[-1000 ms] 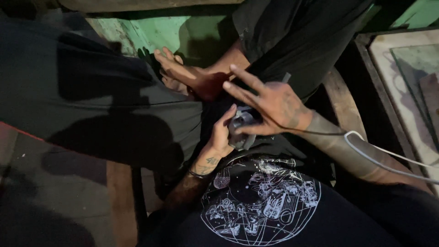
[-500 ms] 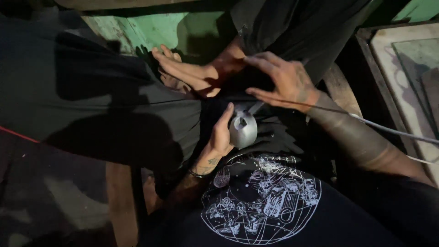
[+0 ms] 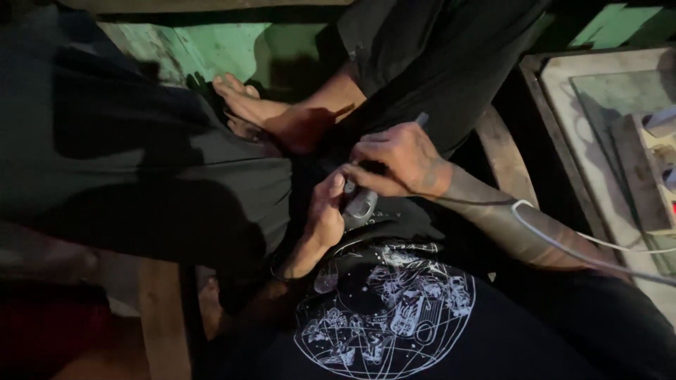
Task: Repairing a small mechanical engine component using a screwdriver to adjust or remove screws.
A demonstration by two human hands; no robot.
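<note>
My left hand (image 3: 320, 225) is wrapped around a small rounded grey device (image 3: 360, 205), held upright in my lap just above the white print on my black shirt (image 3: 384, 317). My right hand (image 3: 398, 158) sits directly over it, fingers curled, and the fingertips pinch the device's top end. A thin pale stick (image 3: 421, 118) pokes out behind the knuckles of that hand. A white cable (image 3: 556, 239) loops over my right forearm and runs off to the right.
My bare foot (image 3: 260, 112) rests on a worn green floor (image 3: 211, 49). Dark grey cloth (image 3: 141, 162) covers my left leg. A wooden slat (image 3: 500, 151) and a shallow framed tray (image 3: 556, 105) with boxes lie on the right.
My right hand went from spread open above the device to closed down on its top. The left hand kept hold of the device and tilted it slightly.
</note>
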